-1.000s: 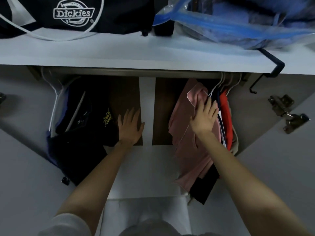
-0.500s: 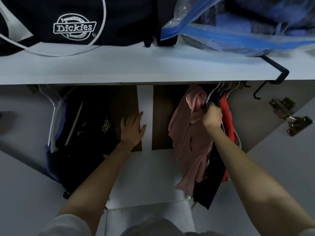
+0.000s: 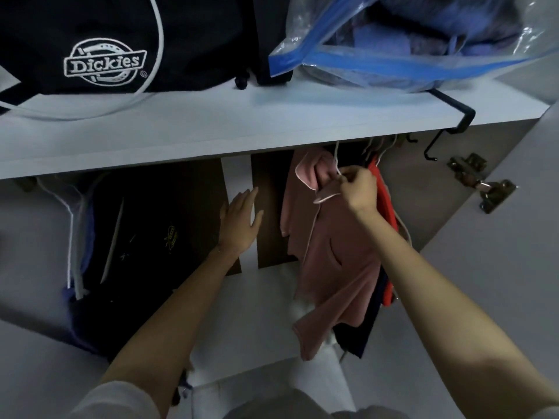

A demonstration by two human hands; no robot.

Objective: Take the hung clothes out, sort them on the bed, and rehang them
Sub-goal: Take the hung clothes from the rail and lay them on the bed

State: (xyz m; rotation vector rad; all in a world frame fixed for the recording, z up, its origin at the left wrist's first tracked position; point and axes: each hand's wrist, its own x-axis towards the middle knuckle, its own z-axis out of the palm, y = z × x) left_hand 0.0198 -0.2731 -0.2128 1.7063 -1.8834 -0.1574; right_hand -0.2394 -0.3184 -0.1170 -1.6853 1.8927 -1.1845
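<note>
Shelf runs across the top, with clothes hanging below it in two bunches. Our right hand pinches the white hanger at the collar of the pink top, fingers curled tight on the wire. The hanger's hook goes up behind the shelf edge, so we can't tell if it sits on a rail. The pink top hangs on the right, just beside a red garment, with a dark garment behind it. Our left hand is flat with straight fingers and holds nothing. It is in front of the back panel; whether it touches, we can't tell. Dark clothes hang on the left. A black bag and a clear plastic bag sit on the shelf.
</note>
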